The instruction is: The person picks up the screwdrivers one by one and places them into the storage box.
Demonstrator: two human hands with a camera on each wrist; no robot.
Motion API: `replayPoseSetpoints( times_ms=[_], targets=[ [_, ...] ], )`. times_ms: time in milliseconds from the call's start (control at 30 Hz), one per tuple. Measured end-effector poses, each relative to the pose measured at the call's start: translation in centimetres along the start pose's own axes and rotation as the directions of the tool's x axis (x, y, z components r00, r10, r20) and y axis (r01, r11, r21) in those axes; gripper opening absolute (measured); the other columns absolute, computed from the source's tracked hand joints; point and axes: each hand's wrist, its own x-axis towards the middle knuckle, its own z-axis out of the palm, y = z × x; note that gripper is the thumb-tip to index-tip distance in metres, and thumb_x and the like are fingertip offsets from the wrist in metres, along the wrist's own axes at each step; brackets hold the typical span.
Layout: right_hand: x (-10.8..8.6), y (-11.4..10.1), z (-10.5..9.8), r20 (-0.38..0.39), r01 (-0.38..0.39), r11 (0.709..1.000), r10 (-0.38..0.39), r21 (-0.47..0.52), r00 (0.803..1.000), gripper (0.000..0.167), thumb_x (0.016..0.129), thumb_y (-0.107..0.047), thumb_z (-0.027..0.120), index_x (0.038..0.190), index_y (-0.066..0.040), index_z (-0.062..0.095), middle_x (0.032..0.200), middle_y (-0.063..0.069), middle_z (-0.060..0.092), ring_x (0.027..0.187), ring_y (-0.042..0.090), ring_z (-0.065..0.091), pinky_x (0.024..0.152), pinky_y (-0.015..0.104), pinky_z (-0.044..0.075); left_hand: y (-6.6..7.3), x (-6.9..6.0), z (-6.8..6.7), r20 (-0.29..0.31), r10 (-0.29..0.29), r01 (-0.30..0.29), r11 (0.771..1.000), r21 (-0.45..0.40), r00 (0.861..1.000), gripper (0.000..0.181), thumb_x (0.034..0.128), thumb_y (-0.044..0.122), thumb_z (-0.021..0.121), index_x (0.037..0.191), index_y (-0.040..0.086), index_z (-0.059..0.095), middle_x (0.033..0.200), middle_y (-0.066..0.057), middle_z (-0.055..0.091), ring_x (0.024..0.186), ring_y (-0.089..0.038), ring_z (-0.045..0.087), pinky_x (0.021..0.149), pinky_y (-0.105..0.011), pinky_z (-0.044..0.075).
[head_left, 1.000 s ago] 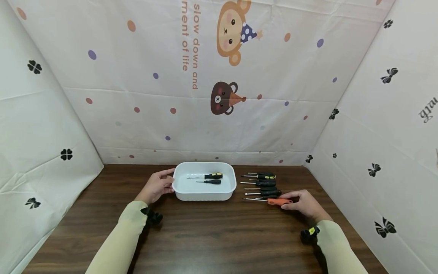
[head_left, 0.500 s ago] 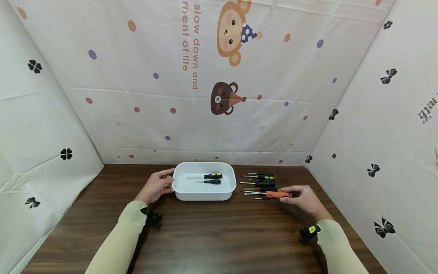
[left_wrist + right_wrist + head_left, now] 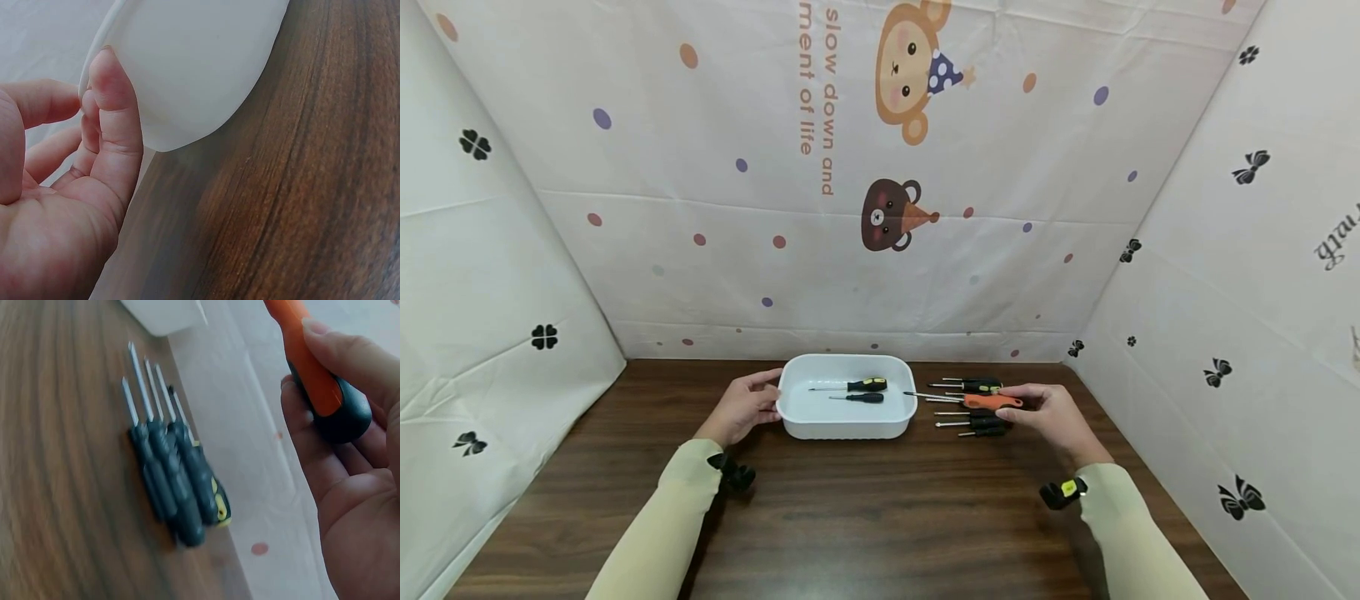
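Note:
The right hand (image 3: 1056,421) pinches the orange handle of a screwdriver (image 3: 992,402), raised above a row of black-handled screwdrivers (image 3: 987,423); its shaft points left, with the tip in front of the tray's right rim. In the right wrist view the thumb and fingers of the hand (image 3: 359,469) grip the orange and black handle (image 3: 319,375). The left hand (image 3: 743,410) holds the left rim of a white tray (image 3: 847,431). The left wrist view shows that hand (image 3: 81,187) with thumb and fingers at the tray's wall (image 3: 194,75). Two dark screwdrivers (image 3: 867,385) lie inside the tray.
The black-handled screwdrivers (image 3: 169,469) lie side by side on the brown wooden table (image 3: 850,517), right of the tray. A printed white cloth (image 3: 737,267) hangs behind the table, with more white cloth (image 3: 1210,292) at both sides.
The right hand has lifted the orange screwdriver from the near end of the row and moved it away from the camera and left, towards the tray. The left hand and the tray have stayed in place.

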Motion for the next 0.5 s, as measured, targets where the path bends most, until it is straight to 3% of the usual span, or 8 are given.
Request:
replayPoseSetpoints(
  times_ms=[167,367,500],
  targets=[
    [0.8,-1.1,0.7,0.021,0.022,1.0,-0.022,-0.009,1.0,0.047,0.081,-0.035,0.087,0.12,-0.012,0.077,0.123,0.015,0.071,0.092,0.012,0.067,0.072,0.034,0.059,0.0,0.0,0.0,0.004,0.007,-0.007,1.0,-0.001,1.0,0.058,0.1014,0.005,0.058,0.157,0.005,0.04,0.106,-0.013,0.068,0.075,-0.013,0.065,0.07,-0.026,0.061],
    [1.9,-2.4,2.0,0.03,0.073,0.996,-0.072,-0.048,0.997,0.041,0.082,-0.036,0.087,0.116,-0.016,0.078,0.118,0.01,0.075,0.096,0.009,0.067,0.077,0.023,0.057,-0.1,0.1,0.1,-0.004,0.0,0.0,1.0,-0.003,1.0,0.057,0.1012,0.005,0.057,0.156,0.005,0.041,0.105,-0.012,0.067,0.075,-0.012,0.065,0.069,-0.025,0.061],
    [2.6,-3.2,2.9,0.025,0.101,0.994,-0.099,-0.052,0.995,0.04,0.081,-0.037,0.088,0.115,-0.019,0.079,0.116,0.005,0.076,0.097,0.009,0.068,0.078,0.023,0.057,-0.3,0.3,0.1,-0.006,0.002,-0.002,1.0,-0.013,1.0,0.058,0.1006,0.003,0.057,0.156,0.005,0.041,0.104,-0.011,0.065,0.074,-0.011,0.065,0.069,-0.025,0.061]
  ],
)
